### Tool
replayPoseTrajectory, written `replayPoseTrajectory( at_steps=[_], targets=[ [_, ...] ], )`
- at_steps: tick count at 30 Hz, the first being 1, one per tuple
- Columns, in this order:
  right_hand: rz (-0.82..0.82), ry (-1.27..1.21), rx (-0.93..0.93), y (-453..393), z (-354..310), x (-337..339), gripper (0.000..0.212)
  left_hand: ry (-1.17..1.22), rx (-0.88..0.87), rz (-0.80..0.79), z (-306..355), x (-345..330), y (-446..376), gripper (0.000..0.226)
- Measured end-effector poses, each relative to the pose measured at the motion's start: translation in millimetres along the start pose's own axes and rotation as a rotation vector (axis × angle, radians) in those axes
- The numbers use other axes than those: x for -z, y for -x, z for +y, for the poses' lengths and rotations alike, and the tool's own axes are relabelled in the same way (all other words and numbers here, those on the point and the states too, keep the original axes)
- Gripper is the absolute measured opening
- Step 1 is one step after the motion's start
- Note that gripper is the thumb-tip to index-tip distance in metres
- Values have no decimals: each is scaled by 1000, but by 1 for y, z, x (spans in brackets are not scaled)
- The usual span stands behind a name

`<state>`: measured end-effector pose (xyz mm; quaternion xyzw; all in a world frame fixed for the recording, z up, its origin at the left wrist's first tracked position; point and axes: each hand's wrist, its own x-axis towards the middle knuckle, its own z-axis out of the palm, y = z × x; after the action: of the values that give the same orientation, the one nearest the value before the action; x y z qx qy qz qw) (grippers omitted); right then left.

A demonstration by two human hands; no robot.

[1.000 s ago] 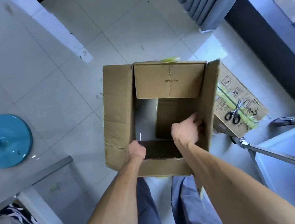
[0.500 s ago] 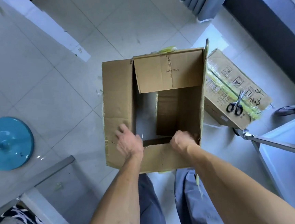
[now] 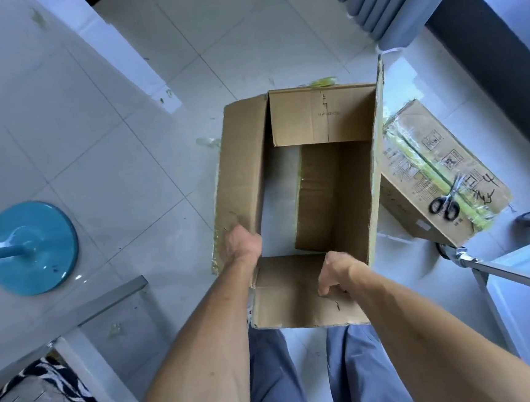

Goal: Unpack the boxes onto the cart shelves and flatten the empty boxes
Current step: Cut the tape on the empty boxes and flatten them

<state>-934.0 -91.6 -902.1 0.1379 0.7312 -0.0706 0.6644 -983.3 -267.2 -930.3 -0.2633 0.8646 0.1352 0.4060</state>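
Note:
An empty brown cardboard box [image 3: 330, 195] stands open in front of me, and the floor shows through its bottom. My left hand [image 3: 242, 244] grips the near end of its left wall. My right hand [image 3: 335, 273] curls over the edge of the near flap, which tilts toward me. A second box [image 3: 414, 168], sealed with yellow-green tape, lies on the floor at the right, with black-handled scissors [image 3: 445, 206] on top. The metal cart [image 3: 526, 277] stands at the right edge.
A blue round stand base [image 3: 34, 248] sits on the floor at the left. A glass-topped table's edge [image 3: 75, 313] runs across the lower left. A grey curtain [image 3: 390, 0] hangs at the top right. Pale tiled floor lies around the box.
My left hand shifted from the near flap to the box's left wall. My right hand came out of the box and took the near flap's edge. The near flap now tilts toward me.

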Motion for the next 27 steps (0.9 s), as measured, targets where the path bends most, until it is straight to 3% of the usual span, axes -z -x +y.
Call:
replayPoseTrajectory(
  at_steps=[4,7,8,11,14,16,19,23,27],
  targets=[
    [133,-77,-6,-19,-19,-18,54,-30,80,-61,-23,-28,-5,41],
    [270,112,121,-29,-21,-31,44,-47,94,-78,-44,-45,-5,50],
    [308,127,77,-27,-23,-33,39,-33,85,-67,-50,-50,-5,49],
    [459,243,-13,-20,-24,-28,35,-79,-14,68,-56,-55,-2,36],
    [475,368,-33,-14,-16,-19,37,-180,-151,226,-54,-51,11,36],
    [447,302,-30,-14,-17,-16,37,-130,-187,307,-56,-46,19,34],
    [547,129,0,3,-35,5,36,-2,-157,419,-56,-28,26,33],
    [560,264,44,23,-83,16,40,130,-207,559,-55,13,22,33],
    [524,-79,81,29,-125,4,36,207,-174,676,-46,66,6,37]
  ],
)
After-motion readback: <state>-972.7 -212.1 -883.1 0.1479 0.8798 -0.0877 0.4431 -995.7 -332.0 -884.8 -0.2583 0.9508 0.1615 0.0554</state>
